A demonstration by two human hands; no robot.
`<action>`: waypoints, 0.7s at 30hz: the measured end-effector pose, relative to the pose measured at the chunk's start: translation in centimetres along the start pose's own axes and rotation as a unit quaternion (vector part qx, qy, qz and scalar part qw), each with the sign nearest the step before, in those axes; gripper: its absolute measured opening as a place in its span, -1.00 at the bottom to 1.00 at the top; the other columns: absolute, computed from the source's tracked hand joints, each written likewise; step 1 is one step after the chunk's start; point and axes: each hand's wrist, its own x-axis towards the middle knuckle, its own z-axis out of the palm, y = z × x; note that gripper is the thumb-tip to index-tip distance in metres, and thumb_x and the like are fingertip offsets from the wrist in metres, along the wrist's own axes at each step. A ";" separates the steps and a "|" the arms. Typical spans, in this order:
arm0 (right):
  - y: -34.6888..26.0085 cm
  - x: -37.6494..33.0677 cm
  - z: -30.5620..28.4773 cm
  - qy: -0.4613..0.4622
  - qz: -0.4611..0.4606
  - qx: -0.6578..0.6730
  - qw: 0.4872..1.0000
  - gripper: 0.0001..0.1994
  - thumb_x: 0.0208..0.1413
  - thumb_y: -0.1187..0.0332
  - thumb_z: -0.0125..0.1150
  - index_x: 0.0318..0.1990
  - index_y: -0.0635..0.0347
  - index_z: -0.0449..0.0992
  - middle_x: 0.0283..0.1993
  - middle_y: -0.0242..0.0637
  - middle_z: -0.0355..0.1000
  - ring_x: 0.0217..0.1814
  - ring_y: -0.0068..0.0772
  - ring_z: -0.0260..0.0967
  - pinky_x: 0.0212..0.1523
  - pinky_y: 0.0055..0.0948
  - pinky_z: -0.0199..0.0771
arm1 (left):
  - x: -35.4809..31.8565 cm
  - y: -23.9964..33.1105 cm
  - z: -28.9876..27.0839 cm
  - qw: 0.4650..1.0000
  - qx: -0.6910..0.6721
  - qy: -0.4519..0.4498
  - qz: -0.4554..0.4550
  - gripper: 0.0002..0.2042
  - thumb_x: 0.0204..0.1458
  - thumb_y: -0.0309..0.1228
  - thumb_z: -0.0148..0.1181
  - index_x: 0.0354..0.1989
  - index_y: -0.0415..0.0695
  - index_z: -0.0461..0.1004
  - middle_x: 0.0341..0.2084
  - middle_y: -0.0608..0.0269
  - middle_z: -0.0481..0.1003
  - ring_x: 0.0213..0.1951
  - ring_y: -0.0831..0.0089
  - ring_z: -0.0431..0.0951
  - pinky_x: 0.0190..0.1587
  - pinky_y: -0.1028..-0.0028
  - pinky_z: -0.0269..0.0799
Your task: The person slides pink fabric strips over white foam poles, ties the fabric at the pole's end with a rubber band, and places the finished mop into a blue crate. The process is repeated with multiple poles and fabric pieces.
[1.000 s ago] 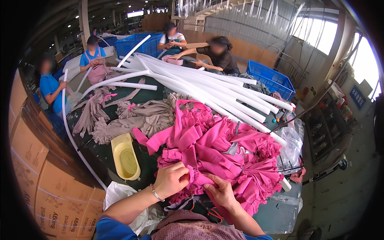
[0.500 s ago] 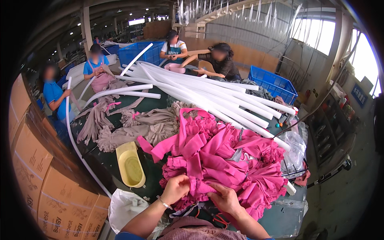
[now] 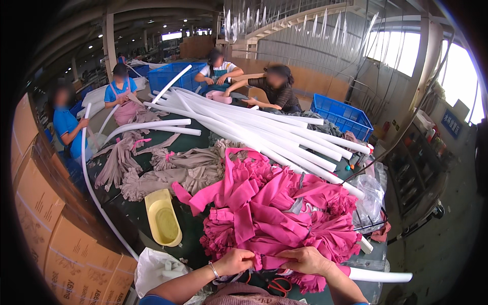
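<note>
A big heap of pink fabric strips and sleeves (image 3: 274,203) lies on the table before me. At its near edge, my left hand (image 3: 235,262) pinches one end of a short pink fabric piece (image 3: 270,262). My right hand (image 3: 306,261) holds the other side of it, fingers closed, so the fabric spans both hands. Beside my right forearm a white foam tube (image 3: 381,275) sticks out to the right from under the pink cloth. Red-handled scissors (image 3: 279,286) lie just below my hands, close to my apron. Part of the held cloth is hidden by my fingers.
White foam tubes (image 3: 254,122) are piled across the table. Grey-beige fabric (image 3: 173,178) and a yellow tub (image 3: 163,218) are left of the pink heap. A white bag (image 3: 152,277) stands near my left forearm, cartons (image 3: 76,254) further left. Several co-workers are around the far side.
Both hands have moved slightly down and the right one further right, spreading the pink cloth. A white foam tube now shows at the lower right. The view has shifted a little.
</note>
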 end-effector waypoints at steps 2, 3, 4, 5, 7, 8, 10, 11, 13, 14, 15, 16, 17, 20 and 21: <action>0.3 0.0 -0.3 -0.008 -0.022 -0.015 1.000 -0.57 0.02 0.07 0.30 0.07 -0.09 0.52 -0.20 -0.25 0.56 -0.26 -0.18 0.53 -0.30 -0.32 0.50 | 0.8 -0.1 0.7 0.994 0.048 -0.026 0.099 -0.80 0.03 -0.36 0.24 -0.26 -0.23 0.50 -0.51 0.00 0.49 -0.42 0.45 0.55 -0.35 0.34 0.43; 0.5 -0.1 -0.4 -0.012 -0.038 -0.015 0.999 -0.56 0.02 0.07 0.30 0.07 -0.10 0.52 -0.20 -0.25 0.56 -0.26 -0.18 0.54 -0.29 -0.33 0.51 | 1.4 0.1 1.0 0.994 0.055 -0.050 0.079 -0.80 0.06 -0.34 0.22 -0.28 -0.23 0.50 -0.54 0.05 0.49 -0.46 0.47 0.53 -0.38 0.36 0.42; 0.7 -0.1 -0.6 -0.017 -0.054 -0.015 0.998 -0.56 0.01 0.06 0.30 0.07 -0.11 0.52 -0.19 -0.26 0.56 -0.26 -0.19 0.54 -0.28 -0.34 0.52 | 1.8 0.3 1.3 0.994 0.062 -0.074 0.058 -0.80 0.08 -0.31 0.20 -0.31 -0.22 0.50 -0.58 0.11 0.49 -0.51 0.50 0.51 -0.41 0.39 0.41; 1.6 -0.2 -0.5 -0.014 -0.069 0.012 0.997 -0.56 0.01 0.06 0.30 0.07 -0.11 0.52 -0.18 -0.27 0.56 -0.26 -0.19 0.54 -0.27 -0.35 0.52 | 2.1 0.7 1.6 0.995 0.027 -0.099 0.006 -0.81 0.10 -0.32 0.18 -0.34 -0.22 0.49 -0.61 0.17 0.47 -0.54 0.54 0.49 -0.45 0.43 0.37; 3.4 -0.5 -0.2 -0.010 -0.094 0.069 0.993 -0.56 0.02 0.07 0.30 0.07 -0.09 0.52 -0.16 -0.30 0.56 -0.25 -0.20 0.54 -0.26 -0.37 0.54 | 2.4 1.6 2.4 0.982 -0.048 -0.152 -0.099 -0.82 0.15 -0.35 0.15 -0.39 -0.22 0.48 -0.68 0.30 0.42 -0.62 0.62 0.43 -0.54 0.52 0.30; 3.6 -0.7 -0.3 -0.007 -0.069 0.050 0.996 -0.55 -0.01 0.05 0.32 0.05 -0.07 0.53 -0.16 -0.29 0.56 -0.24 -0.19 0.54 -0.24 -0.35 0.53 | 2.7 0.9 3.0 0.986 -0.068 -0.129 -0.083 -0.81 0.16 -0.33 0.13 -0.39 -0.20 0.49 -0.70 0.35 0.42 -0.64 0.64 0.41 -0.57 0.53 0.27; 2.9 -0.5 -0.8 0.000 -0.031 0.019 0.999 -0.51 -0.07 0.01 0.36 0.02 -0.03 0.54 -0.18 -0.28 0.56 -0.23 -0.17 0.53 -0.19 -0.31 0.53 | 3.0 -1.5 4.5 0.990 -0.101 -0.077 -0.059 -0.80 0.19 -0.30 0.09 -0.37 -0.16 0.51 -0.73 0.45 0.41 -0.67 0.67 0.38 -0.61 0.55 0.23; 2.7 -0.3 -0.4 0.044 -0.029 -0.041 0.998 -0.48 -0.13 -0.02 0.39 -0.01 -0.02 0.54 -0.20 -0.27 0.55 -0.22 -0.17 0.53 -0.17 -0.28 0.52 | 3.7 -1.7 5.4 0.977 -0.172 -0.048 -0.115 -0.79 0.22 -0.31 0.04 -0.37 -0.16 0.50 -0.76 0.46 0.37 -0.73 0.68 0.31 -0.69 0.56 0.13; 1.8 -0.7 1.8 0.132 -0.003 -0.158 0.979 -0.42 -0.27 -0.09 0.45 -0.08 0.00 0.55 -0.23 -0.25 0.53 -0.18 -0.15 0.52 -0.12 -0.23 0.49 | 5.1 0.2 7.3 0.941 -0.296 -0.057 -0.155 -0.80 0.23 -0.33 0.00 -0.37 -0.17 0.45 -0.77 0.43 0.32 -0.78 0.66 0.21 -0.75 0.56 0.03; 2.4 -1.0 3.5 0.186 0.032 -0.152 0.970 -0.48 -0.37 -0.02 0.48 -0.22 0.04 0.53 -0.33 -0.26 0.48 -0.20 -0.14 0.49 -0.13 -0.20 0.45 | 5.9 1.2 8.2 0.915 -0.357 -0.067 -0.176 -0.80 0.24 -0.35 -0.02 -0.37 -0.17 0.43 -0.78 0.42 0.29 -0.81 0.66 0.17 -0.78 0.56 -0.02; 2.9 -1.4 3.9 0.210 0.050 -0.181 0.959 -0.55 -0.36 0.06 0.45 -0.28 0.06 0.51 -0.36 -0.26 0.47 -0.24 -0.15 0.47 -0.19 -0.21 0.44 | 6.5 1.7 8.8 0.891 -0.399 -0.080 -0.200 -0.79 0.24 -0.35 -0.04 -0.39 -0.17 0.41 -0.80 0.43 0.26 -0.83 0.66 0.14 -0.80 0.55 -0.06; 3.4 -2.2 4.4 0.232 0.073 -0.203 0.948 -0.63 -0.34 0.15 0.42 -0.33 0.08 0.50 -0.39 -0.27 0.45 -0.28 -0.15 0.45 -0.24 -0.22 0.42 | 6.6 1.9 9.4 0.863 -0.439 -0.094 -0.233 -0.79 0.25 -0.35 -0.06 -0.40 -0.16 0.39 -0.81 0.44 0.22 -0.84 0.66 0.11 -0.82 0.55 -0.11; 4.0 -2.5 3.9 0.286 0.045 -0.195 0.937 -0.74 -0.36 0.29 0.34 -0.42 0.09 0.47 -0.43 -0.26 0.41 -0.35 -0.14 0.41 -0.31 -0.22 0.37 | 7.3 2.1 9.4 0.809 -0.513 -0.124 -0.259 -0.79 0.24 -0.37 -0.07 -0.44 -0.14 0.36 -0.82 0.47 0.19 -0.85 0.66 0.11 -0.82 0.57 -0.10; 4.8 -3.2 2.0 0.362 -0.015 -0.199 0.911 -0.79 -0.50 0.36 0.26 -0.55 0.08 0.46 -0.50 -0.30 0.35 -0.40 -0.17 0.32 -0.33 -0.24 0.31 | 7.6 4.1 9.3 0.775 -0.555 -0.158 -0.258 -0.77 0.24 -0.33 -0.03 -0.50 -0.07 0.35 -0.82 0.48 0.18 -0.83 0.66 0.11 -0.78 0.58 -0.06; 5.1 -3.3 1.3 0.369 -0.009 -0.219 0.903 -0.76 -0.54 0.35 0.26 -0.55 0.08 0.45 -0.50 -0.30 0.33 -0.39 -0.16 0.29 -0.29 -0.24 0.30 | 7.6 4.7 9.3 0.757 -0.584 -0.176 -0.235 -0.76 0.23 -0.33 -0.03 -0.52 -0.04 0.31 -0.83 0.49 0.17 -0.83 0.66 0.11 -0.78 0.58 -0.06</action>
